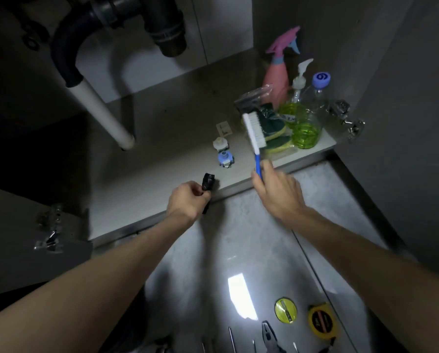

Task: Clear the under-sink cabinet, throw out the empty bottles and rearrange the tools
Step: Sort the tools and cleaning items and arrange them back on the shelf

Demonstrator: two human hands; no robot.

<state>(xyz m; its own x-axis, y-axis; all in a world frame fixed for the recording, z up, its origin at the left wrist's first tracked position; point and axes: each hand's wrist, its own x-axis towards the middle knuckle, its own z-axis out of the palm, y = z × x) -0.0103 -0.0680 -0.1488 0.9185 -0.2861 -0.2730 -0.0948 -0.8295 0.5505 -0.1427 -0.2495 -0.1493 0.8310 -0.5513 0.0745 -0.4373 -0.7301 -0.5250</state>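
Observation:
My right hand (277, 192) grips the blue handle of a white-bristled scrub brush (254, 129), bristle head raised over a plastic bag of green-and-yellow sponges (277, 133). My left hand (187, 200) is shut on a small black object (208, 183) at the front edge of the cabinet floor (162, 161). In the cabinet's right back corner stand a pink spray bottle (277, 75), a pump bottle with green liquid (296, 98) and a clear bottle with a blue cap (312, 115). Two small caps, white (220, 143) and blue (224, 157), lie mid-floor.
Dark drain pipes (162, 24) and a white pipe (103, 113) hang at the cabinet's left. Door hinges (345, 118) flank the opening. On the grey floor near me lie two tape measures (321, 321), pliers (270, 335) and screwdrivers (232, 340).

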